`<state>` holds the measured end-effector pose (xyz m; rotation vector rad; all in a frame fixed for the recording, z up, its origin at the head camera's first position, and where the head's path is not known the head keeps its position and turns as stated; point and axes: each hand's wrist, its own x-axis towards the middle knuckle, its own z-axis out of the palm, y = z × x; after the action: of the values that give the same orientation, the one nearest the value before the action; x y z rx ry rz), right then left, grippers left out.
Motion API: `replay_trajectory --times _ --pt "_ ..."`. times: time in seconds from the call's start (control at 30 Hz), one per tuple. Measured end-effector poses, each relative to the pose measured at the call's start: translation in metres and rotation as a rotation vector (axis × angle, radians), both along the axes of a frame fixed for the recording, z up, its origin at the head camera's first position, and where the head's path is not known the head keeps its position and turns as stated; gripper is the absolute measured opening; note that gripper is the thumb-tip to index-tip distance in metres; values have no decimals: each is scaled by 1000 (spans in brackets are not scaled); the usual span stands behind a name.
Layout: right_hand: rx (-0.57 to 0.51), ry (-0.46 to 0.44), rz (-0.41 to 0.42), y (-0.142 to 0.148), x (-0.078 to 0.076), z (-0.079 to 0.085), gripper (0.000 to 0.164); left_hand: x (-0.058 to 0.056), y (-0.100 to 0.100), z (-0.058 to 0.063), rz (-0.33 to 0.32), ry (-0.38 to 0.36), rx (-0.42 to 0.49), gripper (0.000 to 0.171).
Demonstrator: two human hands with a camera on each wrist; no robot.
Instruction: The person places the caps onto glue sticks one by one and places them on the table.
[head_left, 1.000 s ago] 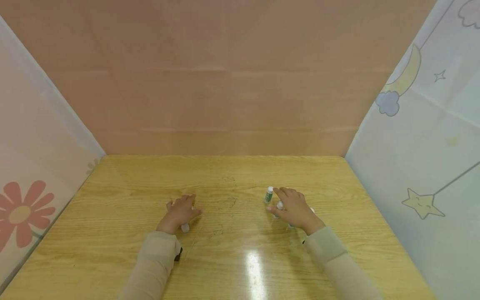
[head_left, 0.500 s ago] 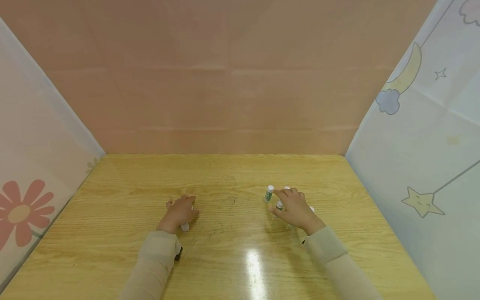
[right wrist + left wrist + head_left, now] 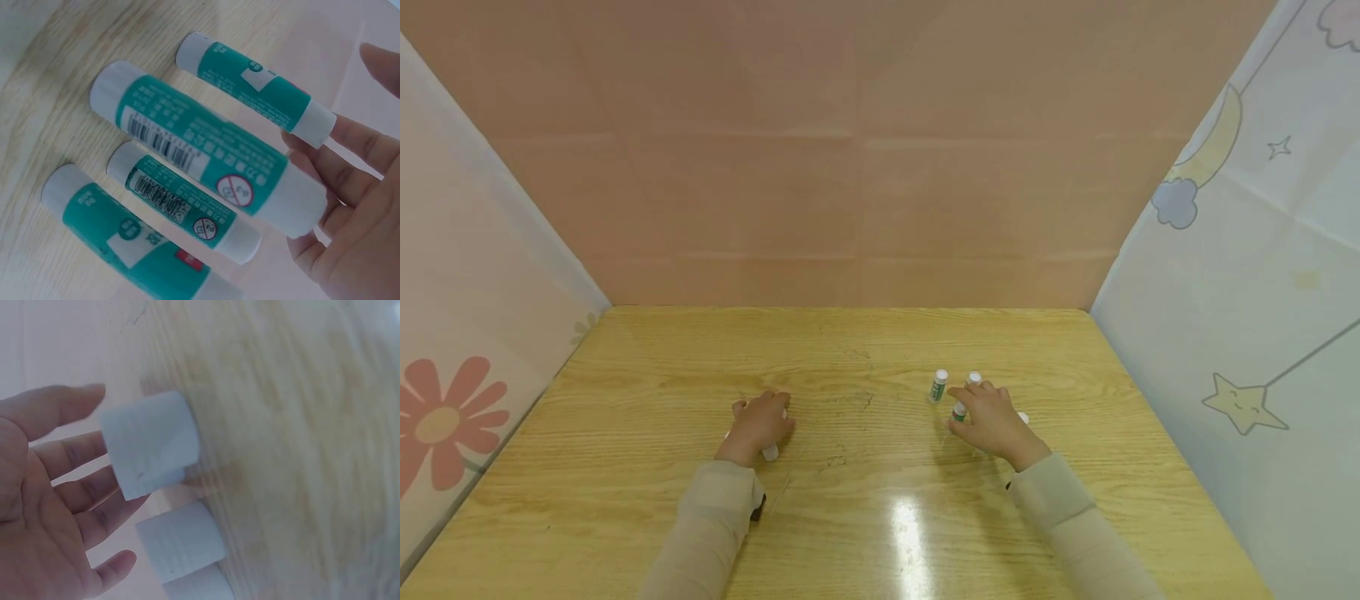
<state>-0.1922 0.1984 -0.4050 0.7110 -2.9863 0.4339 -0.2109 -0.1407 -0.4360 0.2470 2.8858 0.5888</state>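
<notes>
"What did the head view establish?"

"Both hands were low over the wooden surface point(image 3: 850, 533). The right hand point(image 3: 994, 421) had thumb and forefinger apart, a capped stick point(image 3: 958, 412) upright in the gap; an outlying stick point(image 3: 937, 387) stood just left of the forefinger tip, also upright. The left hand point(image 3: 762, 422) was well apart from these, above a white piece point(image 3: 771, 452)."

"The left wrist view?"

"Fingers spread, thumb apart, no pinch seen. The nearest white cylinder point(image 3: 150, 447) was just beside the thumb tip, with others near it. Contact: could not tell."

"The right wrist view?"

"Four green-labelled sticks point(image 3: 244, 97), long axes roughly parallel. The thumb was clear of them, the fingers spread; whether any fingertip touched, I could not tell."

"The governing relation?"

"In my judgement, upright axes against fingers set crosswise: the right hand nearer the green-labelled sticks, the left nearer its white cylinders."
</notes>
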Motion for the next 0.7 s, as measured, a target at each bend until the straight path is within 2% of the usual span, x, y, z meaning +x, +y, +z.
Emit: replay_trajectory --times 0.3,0.47,0.7 --pt "-1 4 -5 -1 1 -2 43 -2 0 -2 40 15 12 36" --pt "-15 3 -2 -1 1 -4 34 -2 0 -3 44 33 22 30" --pt "-18 -23 -12 -2 0 -7 30 -1 0 -3 46 54 30 24"
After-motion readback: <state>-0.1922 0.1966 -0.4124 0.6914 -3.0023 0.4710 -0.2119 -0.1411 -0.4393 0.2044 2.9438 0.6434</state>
